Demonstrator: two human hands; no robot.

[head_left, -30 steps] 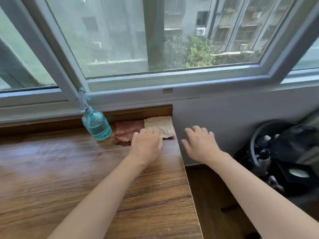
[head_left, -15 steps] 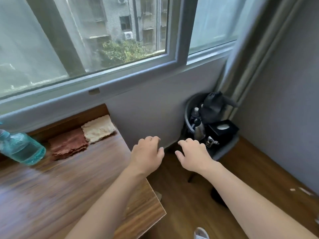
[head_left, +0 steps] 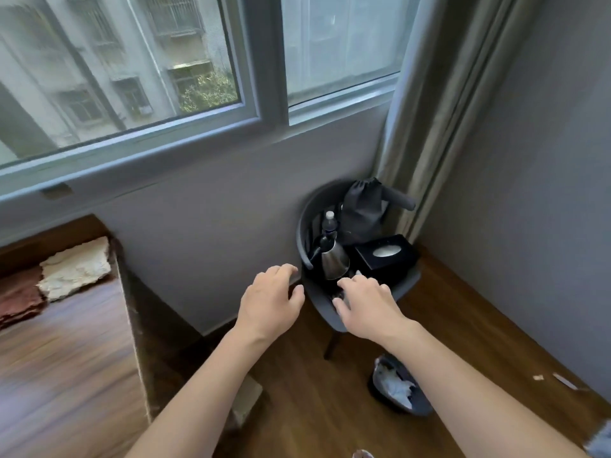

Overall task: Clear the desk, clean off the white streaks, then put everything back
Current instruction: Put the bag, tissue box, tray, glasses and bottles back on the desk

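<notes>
Nearby, two cloths (head_left: 59,279) lie on the wooden desk (head_left: 66,358).

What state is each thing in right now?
Left hand: open, holding nothing.
Right hand: open, reaching over the chair seat.
Kettle: upright on the chair.
Bottle: upright, capped.
Tissue box: flat, tissue showing.
Cream cloth: lying on the desk.
Brown cloth: beside it.
</notes>
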